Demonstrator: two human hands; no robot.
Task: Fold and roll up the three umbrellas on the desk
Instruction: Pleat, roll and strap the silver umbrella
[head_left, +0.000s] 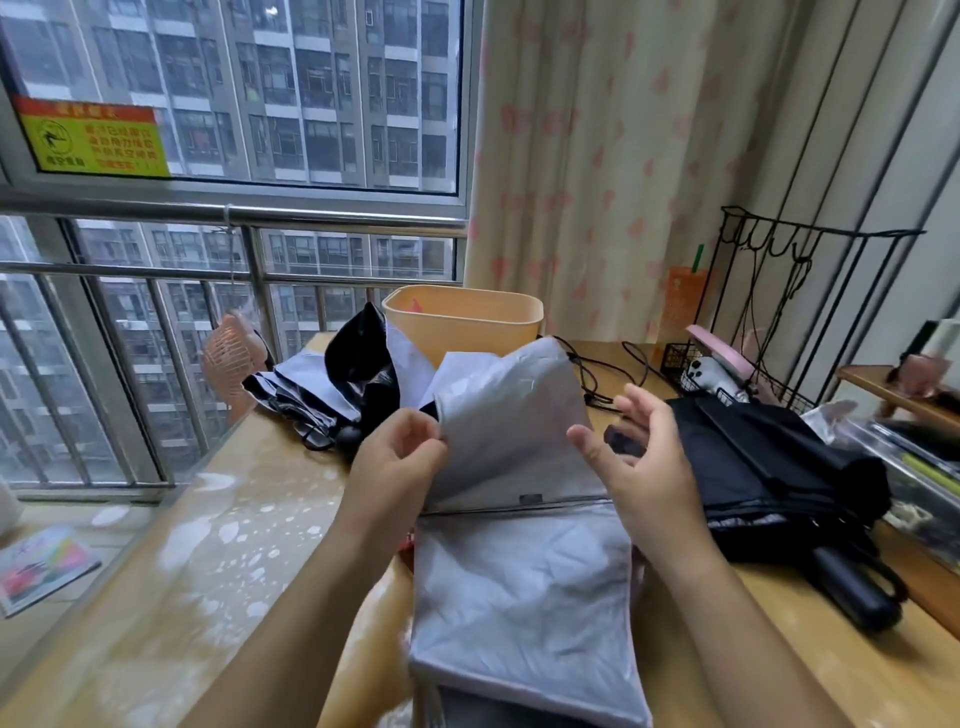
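The left hand (397, 457) pinches a fold of the silver umbrella (519, 571); at three o'clock the right hand (644, 462) hovers, fingers apart.

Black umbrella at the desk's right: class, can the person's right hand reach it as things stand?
Probably yes: the right hand is open, right beside the black umbrella, nothing between them; the left hand pinches the silver umbrella.

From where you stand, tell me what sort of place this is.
Probably a bedroom or dorm room in a high-rise flat: a desk by a railed window facing apartment towers, and a patterned curtain.
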